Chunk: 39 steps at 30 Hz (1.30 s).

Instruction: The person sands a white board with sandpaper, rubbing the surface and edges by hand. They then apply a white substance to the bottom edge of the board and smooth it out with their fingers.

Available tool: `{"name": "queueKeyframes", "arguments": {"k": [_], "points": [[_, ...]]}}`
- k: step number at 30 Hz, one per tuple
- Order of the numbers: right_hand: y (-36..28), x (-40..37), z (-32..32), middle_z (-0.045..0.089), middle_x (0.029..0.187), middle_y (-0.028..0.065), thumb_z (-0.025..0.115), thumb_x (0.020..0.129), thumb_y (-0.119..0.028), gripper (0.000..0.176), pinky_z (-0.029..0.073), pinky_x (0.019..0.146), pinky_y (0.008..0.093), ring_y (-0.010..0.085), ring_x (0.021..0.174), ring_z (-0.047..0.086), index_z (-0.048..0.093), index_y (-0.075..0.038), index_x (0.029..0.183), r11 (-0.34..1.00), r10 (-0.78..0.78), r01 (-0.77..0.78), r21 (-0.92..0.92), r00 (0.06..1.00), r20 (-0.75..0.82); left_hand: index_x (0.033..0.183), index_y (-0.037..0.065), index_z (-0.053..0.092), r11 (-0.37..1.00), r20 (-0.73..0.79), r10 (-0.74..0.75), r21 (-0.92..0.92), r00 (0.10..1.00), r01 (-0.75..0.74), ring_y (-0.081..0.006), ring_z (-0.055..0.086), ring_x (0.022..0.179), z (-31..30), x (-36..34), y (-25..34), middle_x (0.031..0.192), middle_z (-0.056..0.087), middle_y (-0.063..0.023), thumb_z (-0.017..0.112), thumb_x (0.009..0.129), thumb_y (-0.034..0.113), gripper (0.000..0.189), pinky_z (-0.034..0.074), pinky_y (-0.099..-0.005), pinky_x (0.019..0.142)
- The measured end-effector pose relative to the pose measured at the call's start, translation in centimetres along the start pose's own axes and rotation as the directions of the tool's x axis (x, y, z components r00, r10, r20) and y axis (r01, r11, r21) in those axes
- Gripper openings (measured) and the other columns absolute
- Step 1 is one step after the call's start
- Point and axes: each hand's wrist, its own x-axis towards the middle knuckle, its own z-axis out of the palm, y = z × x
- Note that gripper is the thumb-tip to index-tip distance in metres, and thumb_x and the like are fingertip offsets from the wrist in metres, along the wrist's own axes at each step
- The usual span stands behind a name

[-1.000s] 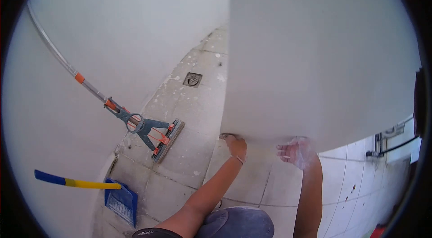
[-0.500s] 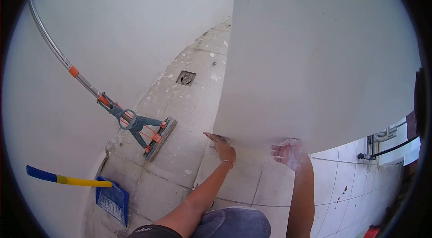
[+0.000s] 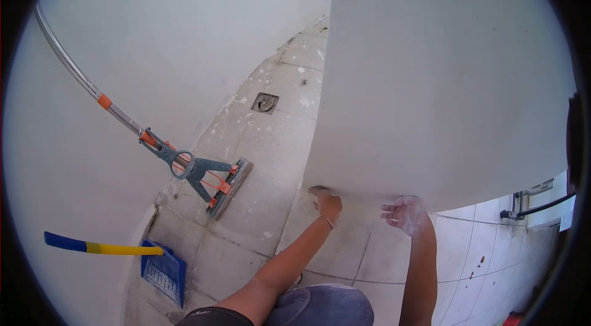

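Left hand point(image 3: 328, 205) has slid back in toward the wall corner since half a second ago. Then it sat out past the corner; now it is tucked right under the lower edge of the white wall point(image 3: 443, 80). By contrast the right hand point(image 3: 406, 214) has barely shifted.

Left fingers are curled shut round a small dark tool point(image 3: 318, 190) (kind too small to tell) whose tip touches the wall's foot at the corner, where it meets the tiled floor point(image 3: 265, 141). Right fingers are spread apart and dusted white, tips against the wall base just beside the left hand. They hold nothing and look like a brace for the crouch.

Bent knee point(image 3: 323, 304) in blue-grey cloth sits below both arms, so the body is low and close, likely to reach that bottom edge.

Squeegee mop point(image 3: 212, 181) leans its long handle on the other wall at left, head on the floor, well apart from the hands — parked, it seems. Blue dustpan point(image 3: 165, 270) with a yellow-and-blue handle stands by that same wall, nearer the camera. Floor drain point(image 3: 265, 102) lies further back, and pipes point(image 3: 535, 200) run at far right.
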Motion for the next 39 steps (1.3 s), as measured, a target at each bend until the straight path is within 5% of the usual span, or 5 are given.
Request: {"name": "queueKeyframes", "arguments": {"k": [12,16,30,35,39], "points": [[0.2,0.1,0.0,0.063,0.098,0.0168,0.048,0.084,-0.025,0.017,0.046,0.074,0.0380,0.0327,0.088,0.063,0.052,-0.008,0.085,0.998,-0.019,0.018,-0.065,1.000,-0.008,0.138,-0.013,0.030,0.758,-0.273,-0.481,-0.608,0.833,0.238,-0.0406,0.033,0.135,-2.4,-3.3,-1.0,0.143,0.031,-0.0340,0.053,0.085,0.018,0.066,0.033,-0.0484,0.100],[0.3,0.4,0.3,0.063,0.097,0.0178,0.049,0.083,-0.023,0.013,0.047,0.073,0.0391,0.0331,0.087,0.063,0.051,-0.010,0.082,0.998,0.004,-0.008,-0.065,0.999,-0.053,0.111,-0.003,0.063,0.431,0.093,0.038,0.897,0.995,-0.100,-0.0430,0.055,0.114,-2.7,-2.4,-2.4,0.118,0.058,-0.0294,0.055,0.085,0.010,0.031,0.039,-0.0496,0.096],[0.0,-0.2,0.7,0.063,0.094,0.0124,0.053,0.078,-0.025,0.017,0.041,0.076,0.0382,0.0286,0.085,0.063,0.051,-0.011,0.087,0.994,0.019,-0.026,-0.102,0.997,-0.070,0.104,0.002,0.067,0.258,0.030,0.113,0.964,0.993,-0.059,-0.0390,0.063,0.104,0.5,2.4,-4.3,0.103,0.065,-0.0277,0.060,0.083,0.013,0.025,0.045,-0.0467,0.092],[0.3,-0.2,0.8,0.063,0.094,0.0126,0.053,0.077,-0.024,0.015,0.041,0.076,0.0380,0.0285,0.085,0.063,0.051,-0.011,0.085,0.996,-0.026,0.020,-0.085,0.997,-0.072,0.125,-0.006,0.050,0.994,-0.335,-0.082,0.040,0.939,0.101,-0.0428,0.056,0.114,-0.3,2.7,-4.2,0.119,0.053,-0.0374,0.055,0.084,0.010,0.044,0.043,-0.0481,0.096],[-0.4,-0.8,1.4,0.063,0.093,0.0118,0.052,0.078,-0.026,0.015,0.041,0.076,0.0382,0.0279,0.084,0.063,0.052,-0.012,0.085,0.990,0.002,-0.014,-0.137,0.996,-0.089,0.126,-0.006,0.044,0.541,-0.297,-0.152,-0.823,0.943,-0.172,-0.0405,0.031,0.132,-0.4,2.3,-5.7,0.136,0.040,-0.0264,0.046,0.080,0.002,0.046,0.024,-0.0410,0.110]]}}
